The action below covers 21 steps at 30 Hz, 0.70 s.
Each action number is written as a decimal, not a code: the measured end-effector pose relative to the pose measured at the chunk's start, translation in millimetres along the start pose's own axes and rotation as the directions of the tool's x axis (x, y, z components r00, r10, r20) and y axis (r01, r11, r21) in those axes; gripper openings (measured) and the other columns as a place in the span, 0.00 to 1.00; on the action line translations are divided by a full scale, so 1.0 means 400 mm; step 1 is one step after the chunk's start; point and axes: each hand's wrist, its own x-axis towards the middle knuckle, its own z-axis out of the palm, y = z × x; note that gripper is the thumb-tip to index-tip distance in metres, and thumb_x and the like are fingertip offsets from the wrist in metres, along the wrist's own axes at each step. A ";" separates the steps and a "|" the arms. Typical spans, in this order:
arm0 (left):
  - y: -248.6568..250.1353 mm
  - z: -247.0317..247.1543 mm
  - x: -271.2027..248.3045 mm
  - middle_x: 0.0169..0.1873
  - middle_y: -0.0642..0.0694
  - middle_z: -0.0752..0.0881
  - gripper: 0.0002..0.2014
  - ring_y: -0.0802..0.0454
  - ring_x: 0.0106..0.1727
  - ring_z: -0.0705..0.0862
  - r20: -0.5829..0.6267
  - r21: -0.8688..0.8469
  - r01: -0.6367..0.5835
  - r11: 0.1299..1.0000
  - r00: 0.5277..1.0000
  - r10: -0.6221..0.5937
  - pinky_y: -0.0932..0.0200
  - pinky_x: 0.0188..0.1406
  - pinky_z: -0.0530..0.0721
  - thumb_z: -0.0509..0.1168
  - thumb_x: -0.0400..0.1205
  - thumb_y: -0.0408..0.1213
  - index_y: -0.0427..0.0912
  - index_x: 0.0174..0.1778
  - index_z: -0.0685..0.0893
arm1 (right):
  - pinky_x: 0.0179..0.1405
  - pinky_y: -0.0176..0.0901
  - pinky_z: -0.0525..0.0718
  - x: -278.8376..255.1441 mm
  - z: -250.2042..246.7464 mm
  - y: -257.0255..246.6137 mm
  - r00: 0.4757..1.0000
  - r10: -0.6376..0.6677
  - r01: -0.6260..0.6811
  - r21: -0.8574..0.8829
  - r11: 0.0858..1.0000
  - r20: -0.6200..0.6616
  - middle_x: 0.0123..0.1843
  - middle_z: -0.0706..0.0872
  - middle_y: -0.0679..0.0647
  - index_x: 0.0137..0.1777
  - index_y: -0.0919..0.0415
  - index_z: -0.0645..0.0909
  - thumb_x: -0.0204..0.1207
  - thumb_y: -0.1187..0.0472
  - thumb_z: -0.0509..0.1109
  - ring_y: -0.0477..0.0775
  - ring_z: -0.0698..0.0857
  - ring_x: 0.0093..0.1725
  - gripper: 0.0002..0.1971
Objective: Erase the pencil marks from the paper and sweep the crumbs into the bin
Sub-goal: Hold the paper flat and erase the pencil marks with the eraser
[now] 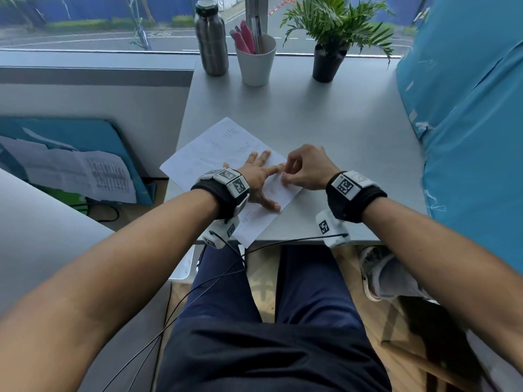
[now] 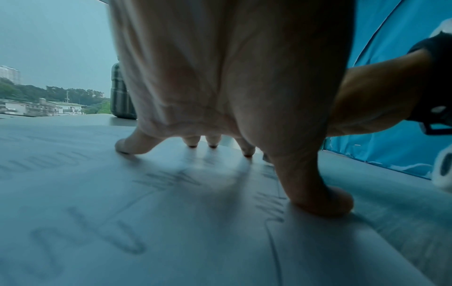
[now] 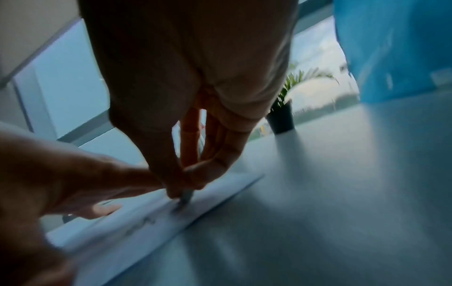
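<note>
The paper (image 1: 226, 154) lies on the table (image 1: 339, 131), at its near left corner, with one corner over the near edge. On the paper the left hand (image 1: 259, 176) rests with spread fingers, and just to the right of it the right hand (image 1: 307, 169) pinches a small eraser (image 3: 184, 199) that touches the paper near its right edge. Behind the paper, at the far edge of the table, stand in a row the bottle (image 1: 211, 38) at left, then the cup (image 1: 256, 63) with pens (image 1: 244, 38) in it, then the potted plant (image 1: 329, 52) at right
</note>
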 end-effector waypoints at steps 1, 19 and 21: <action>0.000 0.000 0.000 0.83 0.56 0.31 0.58 0.48 0.84 0.33 0.003 0.001 -0.001 1.000 1.000 0.001 0.12 0.67 0.50 0.74 0.63 0.70 0.71 0.82 0.42 | 0.29 0.25 0.73 0.002 0.000 0.009 1.000 0.016 -0.016 0.002 1.000 -0.008 0.27 0.83 0.46 0.36 0.59 0.89 0.64 0.59 0.80 0.39 0.79 0.27 0.04; -0.002 -0.004 0.001 0.83 0.56 0.30 0.58 0.48 0.84 0.31 0.024 0.005 -0.001 1.000 1.000 0.001 0.12 0.67 0.47 0.74 0.63 0.70 0.71 0.82 0.42 | 0.29 0.25 0.74 -0.008 0.012 -0.001 0.997 0.029 -0.031 0.029 0.999 0.069 0.31 0.86 0.48 0.38 0.60 0.91 0.66 0.60 0.80 0.37 0.81 0.30 0.04; -0.003 -0.006 0.002 0.83 0.56 0.30 0.59 0.48 0.84 0.31 0.030 0.005 -0.008 1.000 1.000 0.008 0.12 0.67 0.47 0.75 0.62 0.69 0.72 0.81 0.42 | 0.28 0.23 0.73 0.002 -0.003 0.007 0.996 0.064 -0.066 0.028 0.997 0.061 0.32 0.86 0.48 0.39 0.58 0.91 0.66 0.58 0.81 0.38 0.81 0.30 0.05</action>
